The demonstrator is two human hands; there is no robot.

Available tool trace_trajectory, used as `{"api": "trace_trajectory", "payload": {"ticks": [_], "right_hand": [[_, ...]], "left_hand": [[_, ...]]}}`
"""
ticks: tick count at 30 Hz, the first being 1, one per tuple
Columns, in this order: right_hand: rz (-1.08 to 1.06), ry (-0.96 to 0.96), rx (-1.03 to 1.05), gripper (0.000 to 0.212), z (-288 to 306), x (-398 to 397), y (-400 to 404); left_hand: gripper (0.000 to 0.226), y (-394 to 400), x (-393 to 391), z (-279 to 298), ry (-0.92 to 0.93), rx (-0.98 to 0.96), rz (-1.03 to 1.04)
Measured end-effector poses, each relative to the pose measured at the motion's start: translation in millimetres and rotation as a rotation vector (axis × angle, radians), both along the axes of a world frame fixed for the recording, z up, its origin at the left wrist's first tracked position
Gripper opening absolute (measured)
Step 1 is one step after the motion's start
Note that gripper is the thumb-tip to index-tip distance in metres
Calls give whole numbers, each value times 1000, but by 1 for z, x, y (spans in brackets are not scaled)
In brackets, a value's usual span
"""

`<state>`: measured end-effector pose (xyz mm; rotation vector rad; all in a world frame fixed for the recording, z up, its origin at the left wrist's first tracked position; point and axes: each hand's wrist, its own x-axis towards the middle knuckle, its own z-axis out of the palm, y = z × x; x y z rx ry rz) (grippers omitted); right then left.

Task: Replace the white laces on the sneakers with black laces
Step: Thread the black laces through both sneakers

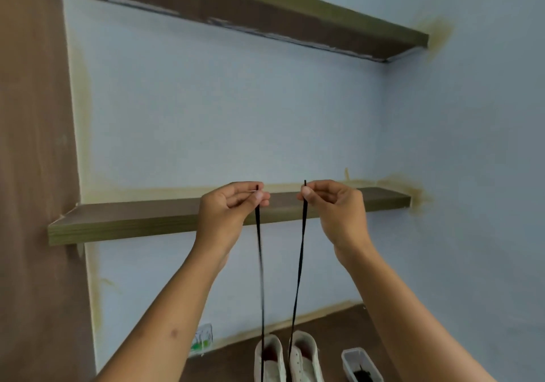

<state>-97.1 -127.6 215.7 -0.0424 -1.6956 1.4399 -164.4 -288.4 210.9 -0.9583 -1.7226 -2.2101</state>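
head camera view showed a person's two bare hands raised in front of a pale blue wall, each pinching one end of a black lace (299,266). the left hand (227,207) held its end between thumb and fingers (259,195), the remaining fingers curled toward the palm; the tip of the lace stood just above the thumb. the right hand (336,207) pinched the other end the same way, thumb pressed against forefinger, with the tip poking up above the grip. both strands hung nearly straight down between the forearms, the left strand slightly blurred, and ran to a pair of white sneakers (287,358) standing side by side on the dark brown table (330,325) at the bottom edge of the frame. the left strand dropped over the left sneaker and the right strand reached the right one; whether they passed through eyelets could not be told. just to the right of the sneakers sat a small clear plastic container (361,364) with something black inside. behind the hands a wooden shelf (132,219) crossed the wall, and a second shelf (265,6) ran higher up. a small green-and-white sticker (202,342) was on the wall near the table's back edge.
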Motion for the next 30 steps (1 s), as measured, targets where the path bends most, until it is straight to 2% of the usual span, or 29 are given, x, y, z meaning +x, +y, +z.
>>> {"api": "trace_trajectory", "payload": {"ticks": [7,17,23,27,30], "right_hand": [[10,-31,-86,8,-2,16,-14],[16,-47,-70,8,-4,23,-8],[72,-51,-12,5,-17,19,0],[87,-158,-26,3,-45,10,14],[62,-310,72,5,-81,-1,33]], "left_hand": [[8,-6,16,0,-80,-29,23],[9,-4,18,1,-105,7,51],[22,2,6,-18,-94,11,36],[13,4,-8,-50,-171,13,43],[13,4,-27,-91,-241,-50,93]]}}
